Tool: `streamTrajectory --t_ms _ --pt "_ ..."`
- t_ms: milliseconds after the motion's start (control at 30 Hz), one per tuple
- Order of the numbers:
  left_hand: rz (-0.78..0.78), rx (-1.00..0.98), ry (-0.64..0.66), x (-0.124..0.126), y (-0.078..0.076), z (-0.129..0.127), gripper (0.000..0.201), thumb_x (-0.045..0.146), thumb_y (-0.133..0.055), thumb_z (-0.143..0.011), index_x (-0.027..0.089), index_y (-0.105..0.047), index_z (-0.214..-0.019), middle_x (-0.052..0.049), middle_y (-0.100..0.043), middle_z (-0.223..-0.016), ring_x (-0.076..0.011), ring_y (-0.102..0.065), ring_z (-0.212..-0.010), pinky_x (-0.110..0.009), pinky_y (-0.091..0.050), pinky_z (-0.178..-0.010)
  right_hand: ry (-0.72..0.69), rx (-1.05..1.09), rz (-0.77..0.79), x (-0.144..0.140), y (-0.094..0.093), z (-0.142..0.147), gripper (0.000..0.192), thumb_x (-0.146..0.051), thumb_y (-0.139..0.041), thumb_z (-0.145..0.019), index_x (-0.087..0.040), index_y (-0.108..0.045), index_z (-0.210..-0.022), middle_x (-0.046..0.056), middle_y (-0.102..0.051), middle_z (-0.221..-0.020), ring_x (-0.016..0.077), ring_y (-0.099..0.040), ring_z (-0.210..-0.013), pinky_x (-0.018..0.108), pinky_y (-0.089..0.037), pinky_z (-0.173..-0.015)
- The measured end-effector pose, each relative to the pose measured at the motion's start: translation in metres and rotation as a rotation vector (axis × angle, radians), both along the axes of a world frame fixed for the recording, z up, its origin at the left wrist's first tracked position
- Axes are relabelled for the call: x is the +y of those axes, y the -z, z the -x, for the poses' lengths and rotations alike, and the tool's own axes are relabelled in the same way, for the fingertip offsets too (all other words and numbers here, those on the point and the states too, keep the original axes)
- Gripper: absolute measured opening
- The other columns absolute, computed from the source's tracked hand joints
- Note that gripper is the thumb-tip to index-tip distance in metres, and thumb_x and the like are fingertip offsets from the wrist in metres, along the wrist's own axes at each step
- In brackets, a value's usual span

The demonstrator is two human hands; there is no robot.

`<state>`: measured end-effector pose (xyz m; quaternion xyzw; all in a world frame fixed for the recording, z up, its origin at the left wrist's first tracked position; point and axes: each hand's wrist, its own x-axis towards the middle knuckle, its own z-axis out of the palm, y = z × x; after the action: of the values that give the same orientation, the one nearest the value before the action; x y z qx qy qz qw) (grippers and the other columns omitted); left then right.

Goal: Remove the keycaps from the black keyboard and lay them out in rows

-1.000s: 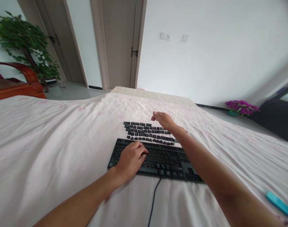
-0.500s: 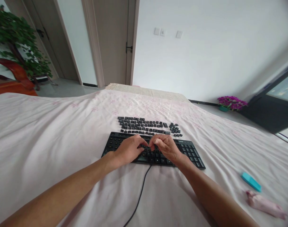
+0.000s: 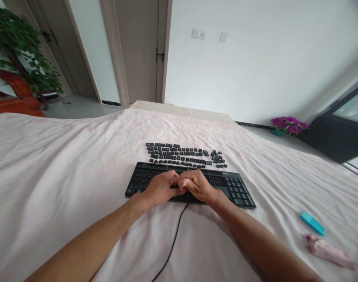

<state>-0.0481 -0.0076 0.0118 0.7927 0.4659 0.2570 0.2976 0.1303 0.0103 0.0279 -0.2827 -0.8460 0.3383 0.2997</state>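
Note:
A black keyboard (image 3: pixel 240 190) lies on the pale pink sheet, many of its keycaps off and its number pad still capped. Over its middle, my left hand (image 3: pixel 162 187) has its fingers curled together, the tips close to the keys. My right hand (image 3: pixel 196 184) is closed beside it, touching or nearly touching the left fingers. What either hand pinches is hidden between them. Just beyond the keyboard, loose black keycaps (image 3: pixel 179 154) lie in rows, with a smaller group (image 3: pixel 217 157) at their right. A black cable (image 3: pixel 176 233) runs from the keyboard's near edge towards me.
On the wrinkled sheet (image 3: pixel 87 172) at the right lie a turquoise object (image 3: pixel 312 223) and a crumpled pink cloth (image 3: pixel 330 252). Beyond the bed stand a leafy plant (image 3: pixel 17 47), a red wooden chair (image 3: pixel 17 94), doors (image 3: pixel 137 51) and a pot of purple flowers (image 3: pixel 289 125).
My right hand has moved left and slightly down, against the left hand. The gap between them has closed, uncovering more of the keyboard at the right. The view has shifted slightly.

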Motion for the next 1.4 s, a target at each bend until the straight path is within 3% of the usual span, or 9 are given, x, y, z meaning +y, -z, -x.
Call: streamTrajectory --t_ms 267,600,833,1000,1067,1167,1233,1400 --pt "-0.118 0.069 -0.044 -0.005 0.002 -0.007 0.018 0.040 -0.071 -0.077 0.023 -0.068 -0.081 0.003 -0.064 -0.080 -0.0148 -0.058 -0.071 -0.025 -0.033 -0.061 0.015 0.013 -0.246 -0.001 0.013 0.003 0.059 -0.056 -0.028 -0.099 -0.019 -0.057 -0.063 0.002 -0.058 -0.059 0.0114 -0.052 -0.055 0.023 -0.040 -0.059" --pt "-0.186 0.096 -0.051 -0.005 0.010 -0.012 0.022 0.046 -0.063 -0.085 0.026 -0.072 -0.081 0.001 -0.065 -0.087 -0.0163 -0.060 -0.081 -0.026 -0.037 -0.068 0.215 0.184 -0.221 -0.011 0.021 -0.001 0.055 -0.043 -0.025 -0.101 -0.020 -0.045 -0.055 -0.001 -0.048 -0.052 0.0101 -0.045 -0.049 0.024 -0.036 -0.054" --pt "-0.109 0.017 -0.086 -0.005 0.008 -0.010 0.021 0.044 -0.066 -0.080 0.023 -0.068 -0.078 0.002 -0.066 -0.084 -0.0156 -0.060 -0.078 -0.026 -0.037 -0.065 0.145 0.244 -0.481 -0.019 0.012 0.003 0.047 -0.033 -0.025 -0.101 -0.021 -0.045 -0.060 0.000 -0.050 -0.054 0.0127 -0.047 -0.051 0.028 -0.037 -0.055" --pt "-0.041 -0.054 -0.097 -0.002 0.007 -0.007 0.018 0.040 -0.065 -0.081 0.022 -0.065 -0.078 0.003 -0.066 -0.080 -0.0153 -0.060 -0.075 -0.026 -0.038 -0.065 0.166 0.345 -0.461 -0.022 -0.004 0.003 0.050 -0.035 -0.024 -0.102 -0.021 -0.050 -0.062 0.002 -0.056 -0.058 0.0150 -0.052 -0.057 0.030 -0.042 -0.060" --pt "0.017 -0.135 -0.126 0.000 0.007 -0.005 0.017 0.039 -0.063 -0.083 0.022 -0.064 -0.082 0.003 -0.067 -0.079 -0.0151 -0.061 -0.073 -0.026 -0.039 -0.064 0.288 0.300 -0.411 -0.019 -0.014 -0.001 0.050 -0.036 -0.026 -0.102 -0.020 -0.059 -0.068 0.002 -0.057 -0.059 0.0153 -0.053 -0.060 0.031 -0.043 -0.064" --pt "0.070 -0.280 -0.171 0.003 0.008 -0.003 0.016 0.037 -0.060 -0.085 0.021 -0.059 -0.085 0.003 -0.066 -0.077 -0.0148 -0.061 -0.071 -0.026 -0.041 -0.065 0.463 0.088 -0.277 -0.011 -0.027 -0.007 0.038 -0.036 -0.034 -0.101 -0.020 -0.068 -0.101 -0.001 -0.056 -0.059 0.0136 -0.055 -0.059 0.027 -0.043 -0.065" --pt "0.094 -0.356 -0.172 0.003 0.008 -0.002 0.013 0.033 -0.060 -0.085 0.020 -0.057 -0.086 0.002 -0.065 -0.077 -0.0146 -0.061 -0.071 -0.026 -0.043 -0.065 0.458 -0.057 -0.191 -0.005 -0.029 -0.009 0.034 -0.034 -0.037 -0.101 -0.021 -0.065 -0.115 -0.003 -0.057 -0.061 0.0122 -0.056 -0.058 0.024 -0.043 -0.063" --pt "0.114 -0.432 -0.142 0.003 0.008 -0.003 0.012 0.025 -0.062 -0.082 0.019 -0.058 -0.091 -0.002 -0.067 -0.087 -0.0152 -0.064 -0.079 -0.027 -0.048 -0.072 0.331 -0.248 -0.238 0.001 -0.018 -0.007 0.022 -0.027 -0.051 -0.095 -0.022 -0.071 -0.101 0.005 -0.070 -0.088 0.0166 -0.064 -0.082 0.025 -0.046 -0.072"
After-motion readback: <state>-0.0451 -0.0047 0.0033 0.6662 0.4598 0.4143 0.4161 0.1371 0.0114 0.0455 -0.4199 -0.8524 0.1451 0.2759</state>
